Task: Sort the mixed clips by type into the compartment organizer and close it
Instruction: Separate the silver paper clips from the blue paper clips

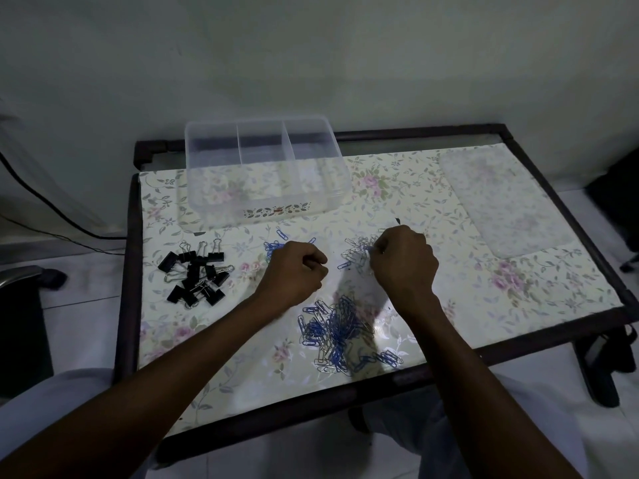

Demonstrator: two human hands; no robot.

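Observation:
A clear organizer (266, 198) with three compartments stands open and holds nothing at the back of the table. Black binder clips (195, 273) lie in a heap at the left. A small pile of blue paper clips (275, 246) sits just beyond my left hand (297, 273), whose fingers are curled; what they hold is hidden. My right hand (403, 262) has its fingers curled into a pile of silver paper clips (358, 252). A mixed heap of blue and silver paper clips (339, 335) lies near the front edge, between my forearms.
The organizer's clear lid (503, 198) lies flat at the right of the table. The floral table (214, 368) has a dark raised frame. A black cable (41, 209) runs along the wall at the left, and a chair part (24, 278) stands beside the table.

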